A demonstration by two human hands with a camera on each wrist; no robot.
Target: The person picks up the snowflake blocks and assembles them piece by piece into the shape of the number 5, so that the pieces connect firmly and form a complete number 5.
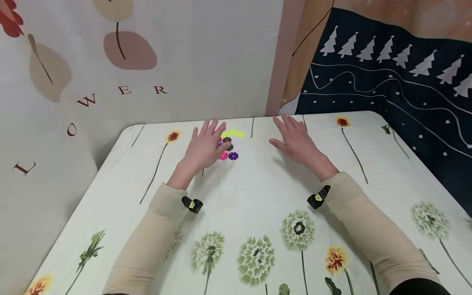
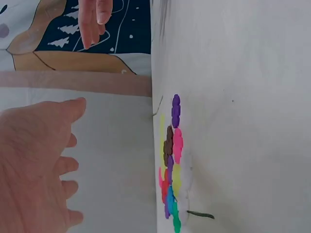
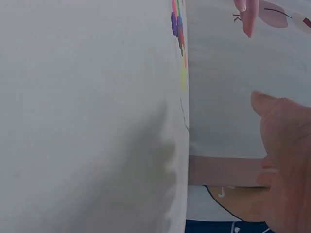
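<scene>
Several small flower-shaped pieces in purple (image 1: 233, 156), pink, brown, yellow and white lie grouped at the table's far side. Above and partly in front of them is my left hand (image 1: 206, 147), fingers spread and holding nothing, so it hides some of the pieces. The left wrist view also shows red, blue and green (image 2: 176, 217) pieces in the group. My right hand (image 1: 295, 141) hovers to the right of the group, fingers extended, with nothing in it. Raised off the surface, it casts a shadow seen in the right wrist view.
A white cloth with printed flowers covers the table (image 1: 258, 188). Behind it hangs a pale curtain (image 1: 221, 61) with printed letters, and at the right a dark blue cloth (image 1: 368, 82) with white trees. Each wrist carries a small black camera.
</scene>
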